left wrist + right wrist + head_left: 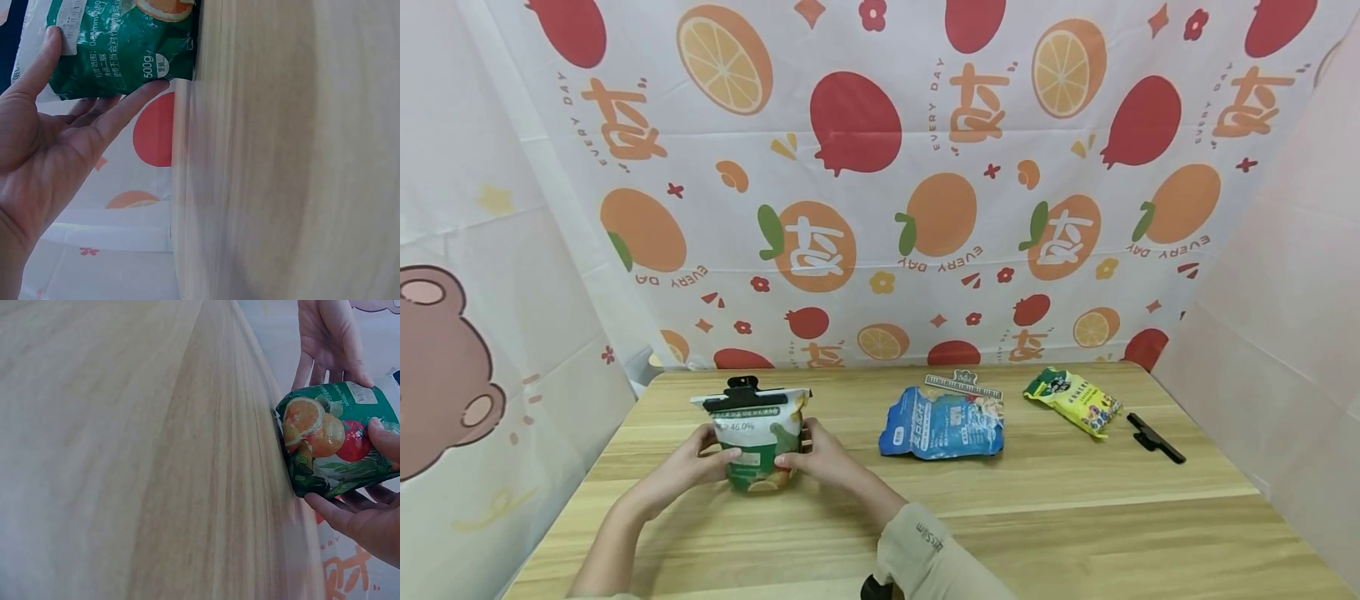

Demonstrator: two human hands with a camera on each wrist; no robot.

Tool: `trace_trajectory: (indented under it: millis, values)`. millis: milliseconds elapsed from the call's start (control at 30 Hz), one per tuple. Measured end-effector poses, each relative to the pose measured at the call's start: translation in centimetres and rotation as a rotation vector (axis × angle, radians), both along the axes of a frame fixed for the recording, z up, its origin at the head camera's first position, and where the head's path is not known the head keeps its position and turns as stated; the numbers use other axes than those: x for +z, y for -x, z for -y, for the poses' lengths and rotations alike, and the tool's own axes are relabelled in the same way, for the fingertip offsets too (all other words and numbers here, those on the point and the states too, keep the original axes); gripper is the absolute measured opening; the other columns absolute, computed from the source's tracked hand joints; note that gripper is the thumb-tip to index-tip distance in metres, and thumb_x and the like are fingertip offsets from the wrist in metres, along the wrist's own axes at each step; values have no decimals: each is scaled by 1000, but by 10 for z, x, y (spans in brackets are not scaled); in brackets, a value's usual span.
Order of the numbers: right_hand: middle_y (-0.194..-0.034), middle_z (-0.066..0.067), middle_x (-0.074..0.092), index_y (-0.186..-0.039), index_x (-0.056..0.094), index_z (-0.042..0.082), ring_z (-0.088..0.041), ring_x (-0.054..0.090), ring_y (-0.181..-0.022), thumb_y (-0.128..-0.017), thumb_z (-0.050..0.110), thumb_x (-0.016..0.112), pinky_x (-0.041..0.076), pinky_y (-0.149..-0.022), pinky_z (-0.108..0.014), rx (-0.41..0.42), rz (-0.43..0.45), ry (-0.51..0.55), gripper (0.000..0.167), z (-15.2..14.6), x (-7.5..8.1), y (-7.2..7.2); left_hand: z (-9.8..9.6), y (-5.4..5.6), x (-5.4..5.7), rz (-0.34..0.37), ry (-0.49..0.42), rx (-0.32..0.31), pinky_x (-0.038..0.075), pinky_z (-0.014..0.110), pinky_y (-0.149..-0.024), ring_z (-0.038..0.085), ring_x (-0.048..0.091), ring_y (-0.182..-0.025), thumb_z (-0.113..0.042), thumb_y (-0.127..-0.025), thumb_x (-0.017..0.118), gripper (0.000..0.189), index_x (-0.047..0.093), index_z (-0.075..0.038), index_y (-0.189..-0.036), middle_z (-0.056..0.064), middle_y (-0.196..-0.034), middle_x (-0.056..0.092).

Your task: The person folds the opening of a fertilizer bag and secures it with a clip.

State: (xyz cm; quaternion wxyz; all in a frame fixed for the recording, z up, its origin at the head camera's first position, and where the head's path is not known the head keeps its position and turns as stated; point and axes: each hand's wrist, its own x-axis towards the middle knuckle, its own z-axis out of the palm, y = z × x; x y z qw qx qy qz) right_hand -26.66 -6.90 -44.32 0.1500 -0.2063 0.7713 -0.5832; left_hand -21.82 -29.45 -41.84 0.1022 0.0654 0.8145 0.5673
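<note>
A green-and-white plastic bag [756, 450] with fruit printed on it stands upright at the left of the table, its base at or very near the wood. Across its folded top sits a black bag clip [745, 398]. My left hand [696, 461] grips the bag's left side, thumb on the front and the other fingers round the side and back. On the opposite side my right hand [827, 457] holds it the same way, thumb near the printed tomato. The left wrist view shows the bag's green lower part [125, 56]; the right wrist view shows both hands around the bag [337, 437].
A blue bag [943, 427] lies mid-table, a silver-coloured clip [962, 383] behind it. Farther right are a yellow-and-green packet [1073, 400] and another black clip [1156, 437]. A fruit-print curtain [880, 250] hangs behind the wooden table [1075, 533].
</note>
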Motion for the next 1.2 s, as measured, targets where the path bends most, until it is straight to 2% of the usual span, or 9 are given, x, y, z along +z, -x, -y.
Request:
trace_trajectory:
  millis: [133,333,500,700,900,1067,1200]
  values:
    - [-106,-3,55,-122,45,3,-17,54,-97,-81,13,72,47,-77,-28,-2,0,11,50,1,-3,2,-1,2,1,10,-18,2,45,41,-86,41,35,-118,-22,-94,53,65,12,10,-134,32,-133,22]
    - [-108,-5,53,-124,43,2,-20,53,-99,-84,12,69,47,-77,-31,-5,16,52,49,1,-5,6,-5,6,3,23,6,32,45,42,-86,34,44,-111,-25,-96,50,61,17,11,-132,30,-129,29]
    - [-107,-8,52,-124,43,1,-21,53,-98,-86,14,66,49,-74,-33,-21,49,60,46,3,-7,8,-9,7,4,25,24,41,44,45,-87,41,38,-115,-27,-95,52,64,17,11,-132,30,-129,27]
    - [-107,-10,52,-126,41,-1,-22,53,-97,-86,8,65,50,-73,-36,-12,95,110,47,5,-11,11,-8,10,-4,30,-10,29,47,42,-82,49,36,-115,-15,-88,63,76,9,9,-135,33,-131,21]
    - [-103,-9,54,-126,40,0,-19,54,-94,-83,-1,66,50,-73,-33,4,116,153,50,5,-12,11,-8,11,-6,25,-3,23,47,43,-81,48,38,-113,-14,-88,63,77,7,10,-136,34,-131,21]
    - [-103,-11,54,-126,40,0,-21,55,-91,-83,-1,66,51,-69,-36,-29,145,161,50,7,-11,8,-8,11,-5,27,2,23,47,44,-80,50,36,-114,-15,-89,62,79,5,10,-137,36,-131,20]
    - [-104,-13,53,-126,38,-3,-22,55,-89,-84,1,65,52,-65,-36,-49,123,134,50,8,-10,5,-9,10,-4,33,3,24,47,44,-81,52,31,-116,-15,-89,61,80,3,11,-138,37,-132,18]
